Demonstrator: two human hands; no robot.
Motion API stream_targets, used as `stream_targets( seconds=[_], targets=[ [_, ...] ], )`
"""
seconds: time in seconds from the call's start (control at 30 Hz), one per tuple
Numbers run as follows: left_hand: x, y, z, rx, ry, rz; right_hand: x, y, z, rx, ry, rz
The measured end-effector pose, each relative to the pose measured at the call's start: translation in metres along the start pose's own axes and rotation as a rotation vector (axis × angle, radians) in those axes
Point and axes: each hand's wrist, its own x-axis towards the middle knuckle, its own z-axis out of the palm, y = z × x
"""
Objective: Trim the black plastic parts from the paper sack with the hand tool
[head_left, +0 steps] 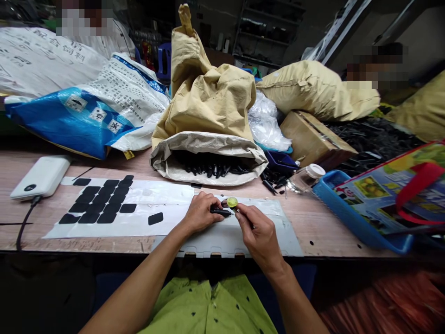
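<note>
The left hand (pixel 202 211) grips a slim, black, apparently plastic rod (pixel 221 212), its long axis pointing toward the right hand (pixel 257 232), which pinches a small round yellow-green piece (pixel 232 202) beside the tip.

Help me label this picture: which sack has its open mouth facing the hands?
The tan sack in the middle: its pale-lined mouth gapes, showing black pieces inside; the others show no such opening.

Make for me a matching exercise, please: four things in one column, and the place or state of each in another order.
1. Left hand
2. Right hand
3. White device
4. Blue tray

A. has a dark cable plugged in
B. just right of the clear jar
C. holds a black piece
D. holds a round yellow-green thing

Pairs: 1-C, 2-D, 3-A, 4-B
</note>
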Motion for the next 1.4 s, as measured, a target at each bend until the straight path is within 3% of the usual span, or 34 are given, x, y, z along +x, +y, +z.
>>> stream_targets(
  seconds=[0.2, 0.37, 0.53, 0.6, 0.77, 0.97, 1.4],
  targets=[
    [0.0, 0.003, -0.001, -0.022, -0.003, -0.036, -0.006, 0.003, 0.007, -0.114, -0.142, 0.005],
    [0.0, 0.001, 0.0, -0.032, 0.002, -0.025, -0.007, 0.006, -0.001, -0.092, -0.029, 0.043],
    [-0.001, 0.002, 0.001, -0.021, 0.017, -0.022, -0.011, 0.011, -0.006, -0.111, -0.083, 0.088],
    [-0.002, 0.003, 0.0, -0.019, 0.018, -0.017, -0.009, 0.016, -0.01, -0.121, -0.051, 0.111],
    [-0.005, 0.005, -0.001, -0.014, 0.033, -0.004, -0.001, 0.046, -0.024, -0.249, 0.07, 0.196],
    [-0.004, 0.004, -0.002, -0.024, 0.031, -0.013, -0.005, 0.087, -0.015, -0.512, 0.059, 0.219],
    [-0.005, 0.005, 0.0, 0.022, 0.024, -0.039, -0.011, 0.083, -0.008, -0.599, 0.081, 0.188]
  ],
)
